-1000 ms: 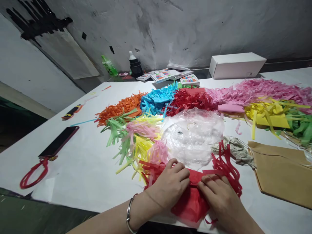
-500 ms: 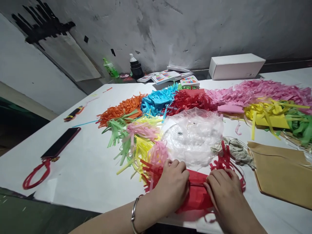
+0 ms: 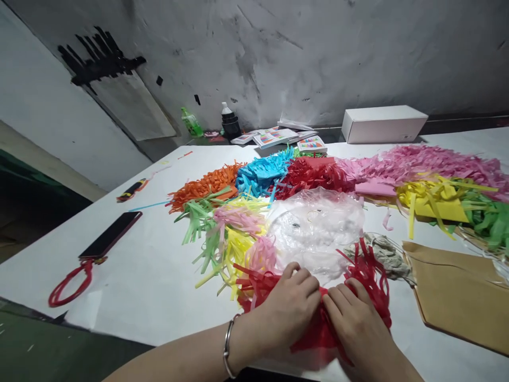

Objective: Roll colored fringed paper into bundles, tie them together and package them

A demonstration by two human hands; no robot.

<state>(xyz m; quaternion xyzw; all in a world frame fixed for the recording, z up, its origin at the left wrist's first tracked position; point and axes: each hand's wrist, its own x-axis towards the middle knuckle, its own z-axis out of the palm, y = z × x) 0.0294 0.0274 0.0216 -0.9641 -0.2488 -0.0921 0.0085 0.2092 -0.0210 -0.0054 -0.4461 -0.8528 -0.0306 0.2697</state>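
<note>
Red fringed tissue paper (image 3: 318, 334) lies near the table's front edge, its cut strips fanning out at both ends. My left hand (image 3: 296, 302), with a silver bangle on the wrist, has its fingers curled on the paper's middle band. Close beside it, my right hand (image 3: 353, 313) is also curled over the red paper, nearly touching the left. Both hands grip the sheet; the fingertips are hidden beneath. Just beyond them sits a clear plastic bag (image 3: 314, 228). Green, pink and yellow tassels (image 3: 234, 249) lie to the left of it.
A phone (image 3: 111, 233) with a red strap and a black-and-yellow cutter (image 3: 131, 191) lie on the left. Orange, blue, red and pink fringes (image 3: 433, 164) line the back. A brown paper piece (image 3: 461, 292), grey string (image 3: 385, 257) and a white box (image 3: 384, 124) are on the right.
My two hands have come closer together over the red paper, the right one moving left. The paper between them is more bunched. The view has tilted up and shifted slightly left.
</note>
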